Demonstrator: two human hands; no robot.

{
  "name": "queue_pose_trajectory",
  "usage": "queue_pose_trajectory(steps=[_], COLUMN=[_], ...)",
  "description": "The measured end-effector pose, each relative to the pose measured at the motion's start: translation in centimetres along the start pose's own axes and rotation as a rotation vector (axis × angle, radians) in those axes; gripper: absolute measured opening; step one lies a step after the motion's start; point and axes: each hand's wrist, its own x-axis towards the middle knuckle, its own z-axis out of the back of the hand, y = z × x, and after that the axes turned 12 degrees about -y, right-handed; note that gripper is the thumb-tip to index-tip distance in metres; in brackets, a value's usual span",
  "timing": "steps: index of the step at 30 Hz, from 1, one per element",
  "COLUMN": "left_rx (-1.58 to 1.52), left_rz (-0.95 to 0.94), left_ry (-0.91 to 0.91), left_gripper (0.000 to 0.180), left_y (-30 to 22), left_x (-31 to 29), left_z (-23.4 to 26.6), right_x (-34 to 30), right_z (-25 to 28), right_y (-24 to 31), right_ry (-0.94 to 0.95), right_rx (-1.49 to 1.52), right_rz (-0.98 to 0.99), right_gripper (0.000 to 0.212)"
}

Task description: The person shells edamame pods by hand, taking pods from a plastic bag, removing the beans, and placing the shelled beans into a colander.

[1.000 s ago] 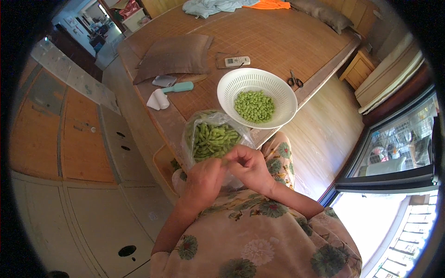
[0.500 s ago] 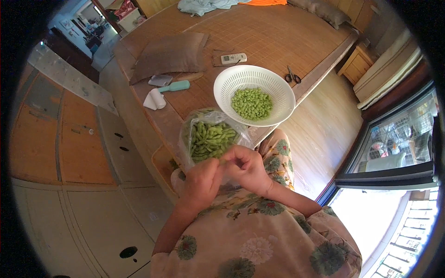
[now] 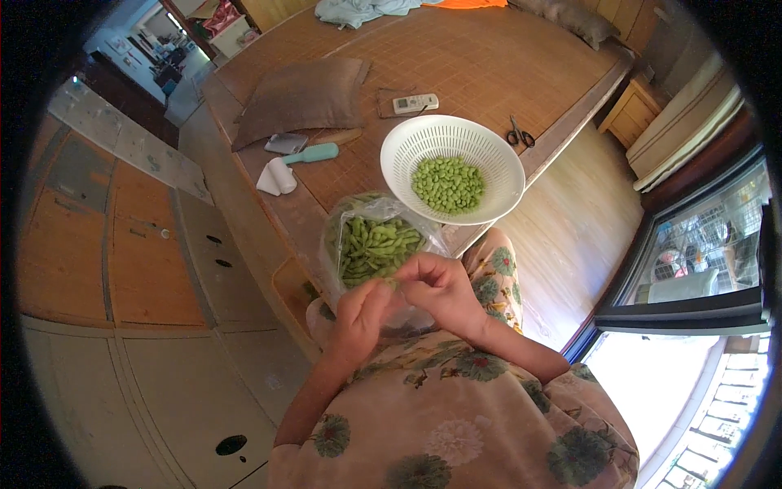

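My left hand (image 3: 361,316) and my right hand (image 3: 444,292) meet in front of my lap, fingertips pinched together. Between them a bit of a green soybean pod (image 3: 390,283) shows; the fingers cover most of it. Just beyond, a clear plastic bag (image 3: 332,259) stands open, filled with green pods (image 3: 379,244). A white slotted colander (image 3: 397,156) sits at the bed's corner, behind and right of the bag. Shelled green beans (image 3: 448,184) lie in a heap at its bottom.
On the mat-covered bed (image 3: 481,69) lie a brown pillow (image 3: 303,99), a remote control (image 3: 415,103), black scissors (image 3: 519,134) and a teal-handled lint roller (image 3: 297,163). An orange bin (image 3: 292,287) stands below the bed edge, left of my legs. Cabinets (image 3: 155,269) line the left.
Both hands stay pinched together at the pod, with the fingers slightly shifted. The whole view has moved a little; the bag and colander keep their places.
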Motion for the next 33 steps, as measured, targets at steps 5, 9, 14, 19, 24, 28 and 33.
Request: queue_pose_trajectory(steps=[5,9,14,19,24,28,33], left_rx=[-0.103,-0.254,-0.257,0.194,-0.02,-0.087,-0.082], left_rz=[0.198,0.299,0.319,0.022,0.258,0.223,0.069], left_ry=[0.044,0.058,-0.03,-0.043,-0.025,-0.008,-0.023], left_gripper=[0.036,0.032,0.027,0.032,0.027,0.029,0.026], left_y=[1.3,2.4,0.6,1.0,-0.4,-0.6,-1.0], left_x=[0.4,0.4,0.2,-0.2,-0.5,-0.9,0.3], left_z=[0.3,0.1,-0.7,0.0,-0.7,-0.6,-1.2], right_x=[0.2,0.3,-0.1,-0.6,-0.3,-0.4,3.7], right_z=[0.2,0.2,0.1,-0.1,0.6,0.4,3.0], right_y=[0.2,0.2,-0.2,0.3,0.5,0.3,0.9], right_ry=[0.033,0.071,0.042,0.023,0.078,-0.026,-0.377], right_rx=[0.053,0.164,0.106,-0.198,-0.398,-0.319,-0.31], right_rz=[-0.037,-0.129,-0.033,0.166,0.579,0.484,0.388], right_gripper=[0.009,0.01,0.011,0.015,0.006,0.006,0.007])
